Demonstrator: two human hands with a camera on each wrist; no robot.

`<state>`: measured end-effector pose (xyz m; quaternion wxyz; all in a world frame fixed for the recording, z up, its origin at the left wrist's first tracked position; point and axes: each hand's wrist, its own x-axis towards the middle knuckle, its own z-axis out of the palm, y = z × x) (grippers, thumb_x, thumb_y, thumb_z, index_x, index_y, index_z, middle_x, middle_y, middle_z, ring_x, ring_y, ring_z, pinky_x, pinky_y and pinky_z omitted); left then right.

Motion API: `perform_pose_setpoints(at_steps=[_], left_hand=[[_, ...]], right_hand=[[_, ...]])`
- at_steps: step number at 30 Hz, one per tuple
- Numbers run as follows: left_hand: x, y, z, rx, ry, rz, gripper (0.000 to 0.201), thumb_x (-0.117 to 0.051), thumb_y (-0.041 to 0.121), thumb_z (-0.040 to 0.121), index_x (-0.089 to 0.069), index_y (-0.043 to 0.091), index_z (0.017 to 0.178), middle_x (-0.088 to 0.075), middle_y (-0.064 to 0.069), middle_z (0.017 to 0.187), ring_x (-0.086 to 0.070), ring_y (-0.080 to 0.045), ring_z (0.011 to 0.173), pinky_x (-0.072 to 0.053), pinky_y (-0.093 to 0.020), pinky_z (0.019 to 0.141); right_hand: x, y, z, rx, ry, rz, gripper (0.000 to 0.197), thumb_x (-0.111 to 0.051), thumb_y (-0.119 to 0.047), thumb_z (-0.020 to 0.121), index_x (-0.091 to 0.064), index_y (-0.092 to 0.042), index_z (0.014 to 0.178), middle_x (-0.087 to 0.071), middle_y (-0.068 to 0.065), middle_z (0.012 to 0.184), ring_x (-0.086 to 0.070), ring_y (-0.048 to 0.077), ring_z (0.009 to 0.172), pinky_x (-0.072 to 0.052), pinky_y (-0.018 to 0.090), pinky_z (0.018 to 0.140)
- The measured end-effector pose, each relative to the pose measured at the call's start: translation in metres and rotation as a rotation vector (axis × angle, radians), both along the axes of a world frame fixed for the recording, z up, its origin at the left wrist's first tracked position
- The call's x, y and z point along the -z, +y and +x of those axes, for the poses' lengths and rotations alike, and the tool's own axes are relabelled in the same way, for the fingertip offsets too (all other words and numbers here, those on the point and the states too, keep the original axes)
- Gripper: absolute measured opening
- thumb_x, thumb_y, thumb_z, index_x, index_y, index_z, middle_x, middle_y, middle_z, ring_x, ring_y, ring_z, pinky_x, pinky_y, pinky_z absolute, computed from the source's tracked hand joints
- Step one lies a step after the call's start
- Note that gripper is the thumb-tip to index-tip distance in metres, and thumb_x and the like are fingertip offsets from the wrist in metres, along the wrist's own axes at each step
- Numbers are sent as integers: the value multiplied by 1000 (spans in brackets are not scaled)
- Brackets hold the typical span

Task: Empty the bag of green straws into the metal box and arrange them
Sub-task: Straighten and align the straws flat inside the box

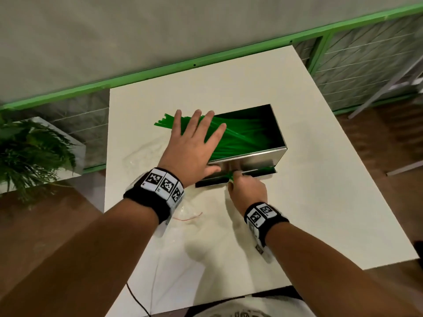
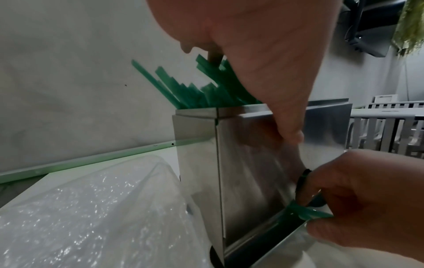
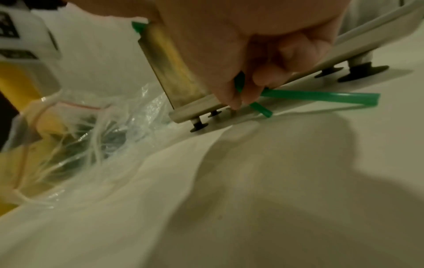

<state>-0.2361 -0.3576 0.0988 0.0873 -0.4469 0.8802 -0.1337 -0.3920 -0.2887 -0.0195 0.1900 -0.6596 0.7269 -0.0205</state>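
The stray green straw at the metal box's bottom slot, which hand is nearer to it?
Right. The right hand pinches that stray green straw at the slot; the left hand lies flat on the straws atop the metal box.

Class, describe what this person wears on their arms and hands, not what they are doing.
Both forearms are bare, with no sleeves or gloves. Each wrist carries a black band faced with white tiles printed with black square code markings; the right band matches. A thin cable trails below the left wrist.

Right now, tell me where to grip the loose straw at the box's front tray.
Pinch the loose straw on its free length lying along the metal box front tray, coming from the near side; the right hand already pinches its bent end there.
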Motion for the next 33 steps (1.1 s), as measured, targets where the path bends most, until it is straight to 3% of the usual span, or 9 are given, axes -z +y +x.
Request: perform_pose_setpoints(at_steps=[3,9,11,16,20,29,31,33], left_hand=[[1,-2,2,6,-11,12,102,-53,79,82,-19,23,160,-19,-18,166,-22,-41,152,-12,-69,119],[3,-5,5,26,3,17,101,-53,80,82,-22,22,159,-22,-19,165,-25,-41,150,-19,-67,118],[5,-7,6,34,15,22,101,-51,80,82,-22,22,159,-22,-18,165,-24,-41,150,-20,-67,118],[6,-11,9,33,42,31,102,-46,83,82,-21,23,159,-19,-17,166,-22,-40,151,-20,-67,118],[5,-14,9,28,40,42,105,-41,87,80,-19,23,160,-17,-17,166,-22,-40,151,-19,-67,119],[3,-14,9,31,125,71,98,-29,88,85,-29,22,158,-26,-16,165,-25,-40,150,-17,-68,119],[1,-14,7,32,166,71,93,-27,83,90,-31,20,157,-30,-15,163,-29,-39,149,-18,-66,119],[0,-14,5,20,216,64,92,-28,81,91,-28,18,159,-34,-12,162,-32,-37,149,-18,-65,120]], right_hand=[[1,-4,4,-42,69,24,10,-70,-8,81,-63,-10,88,-70,8,71,-67,35,60,-34,31,50],[-12,-7,2,-112,96,54,19,-51,-4,90,-63,-10,103,-73,10,95,-69,37,89,-44,35,67],[-21,-1,1,-143,105,72,17,-51,-6,91,-63,-11,101,-72,10,97,-69,36,90,-47,36,70],[-45,6,-13,-197,177,106,18,-52,-6,89,-64,-12,102,-71,9,98,-67,33,92,-41,33,67],[-56,12,-32,-244,269,203,22,-52,-6,89,-66,-14,103,-70,6,101,-68,29,93,-46,33,70],[-80,66,-140,-262,426,470,30,-43,-13,91,-61,-18,115,-64,3,114,-66,26,104,-47,30,76],[-87,75,-163,-266,401,497,27,-41,-15,92,-59,-20,112,-62,0,106,-65,24,97,-43,27,72],[-95,80,-179,-280,367,474,20,-40,-18,94,-57,-23,105,-51,-6,85,-58,21,80,-40,26,67]])
